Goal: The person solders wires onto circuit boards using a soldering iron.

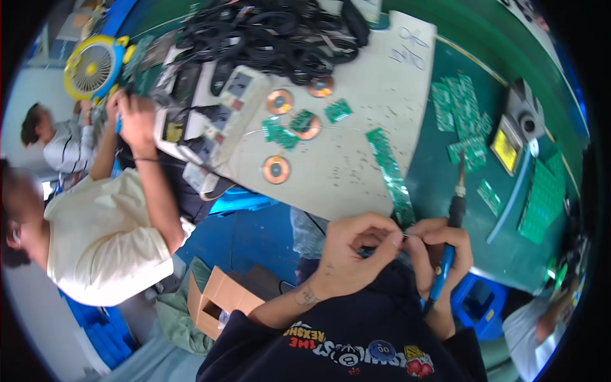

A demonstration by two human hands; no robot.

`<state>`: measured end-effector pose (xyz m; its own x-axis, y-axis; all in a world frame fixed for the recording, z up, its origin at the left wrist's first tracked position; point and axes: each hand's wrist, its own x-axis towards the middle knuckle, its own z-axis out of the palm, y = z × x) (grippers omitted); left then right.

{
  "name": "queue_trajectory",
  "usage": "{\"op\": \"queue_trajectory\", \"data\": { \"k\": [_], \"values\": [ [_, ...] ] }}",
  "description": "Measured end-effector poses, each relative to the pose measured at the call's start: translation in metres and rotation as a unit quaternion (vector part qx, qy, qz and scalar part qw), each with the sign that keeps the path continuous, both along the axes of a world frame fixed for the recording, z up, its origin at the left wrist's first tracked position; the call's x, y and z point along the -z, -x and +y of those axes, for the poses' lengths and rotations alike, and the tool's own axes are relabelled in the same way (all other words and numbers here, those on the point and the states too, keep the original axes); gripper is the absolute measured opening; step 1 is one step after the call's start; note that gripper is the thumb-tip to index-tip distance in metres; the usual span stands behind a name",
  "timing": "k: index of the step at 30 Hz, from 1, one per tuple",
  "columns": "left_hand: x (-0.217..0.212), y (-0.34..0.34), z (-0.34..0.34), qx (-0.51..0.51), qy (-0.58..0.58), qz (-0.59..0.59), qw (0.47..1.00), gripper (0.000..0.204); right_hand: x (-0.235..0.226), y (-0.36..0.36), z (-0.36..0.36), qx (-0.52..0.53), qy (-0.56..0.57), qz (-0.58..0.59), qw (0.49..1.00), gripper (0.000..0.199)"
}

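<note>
Close to my body at the table's near edge, my left hand (359, 251) is closed, thumb and forefinger pinched together. My right hand (445, 245) holds a soldering iron (442, 270) with a blue grip, its metal tip pointing up and away. The right thumb and forefinger meet the left fingertips over something small that I cannot make out. Just beyond the fingers lies a long strip of green circuit boards (389, 167). Small green boards (338, 111) and copper coils (276, 170) are spread on the pale sheet (356, 172) farther left.
Bundled black cables (267, 35) cover the far left. At right stand a soldering iron holder (526, 114) with a yellow sponge (505, 145), more green boards (468, 114) and a stack of board panels (543, 200). A person (114, 229) works on my left; an open cardboard box (219, 302) sits below.
</note>
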<state>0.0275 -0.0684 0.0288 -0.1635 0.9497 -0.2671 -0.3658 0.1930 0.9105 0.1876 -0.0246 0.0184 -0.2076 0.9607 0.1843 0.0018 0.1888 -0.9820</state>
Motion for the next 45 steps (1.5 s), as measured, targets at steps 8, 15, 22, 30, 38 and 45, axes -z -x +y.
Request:
{"op": "queue_trajectory", "data": {
  "k": [8, 15, 22, 30, 38, 45],
  "values": [
    [0.002, 0.004, 0.002, 0.046, -0.013, 0.012, 0.999, 0.007, 0.000, 0.007, -0.001, 0.026, 0.008, 0.038, 0.999, 0.028],
    [0.007, 0.019, 0.000, 0.088, 0.006, 0.049, 0.995, 0.004, 0.005, 0.003, -0.005, -0.029, -0.031, -0.032, 0.999, 0.025],
    [-0.003, 0.031, 0.003, 0.010, 0.045, -0.012, 0.999, 0.005, -0.004, 0.007, 0.006, -0.041, -0.074, -0.105, 0.991, 0.027],
    [-0.003, 0.028, 0.016, -0.050, 0.031, 0.033, 0.998, 0.006, 0.004, 0.009, 0.015, -0.068, -0.236, -0.328, 0.912, 0.035],
    [0.006, 0.035, 0.027, -0.028, -0.133, 0.381, 0.914, 0.012, 0.001, 0.002, 0.005, -0.082, -0.207, -0.322, 0.920, 0.038],
    [0.019, 0.048, 0.057, 0.009, -0.194, 0.490, 0.850, 0.016, 0.003, -0.003, 0.003, -0.096, -0.197, -0.324, 0.920, 0.038]
  ]
}}
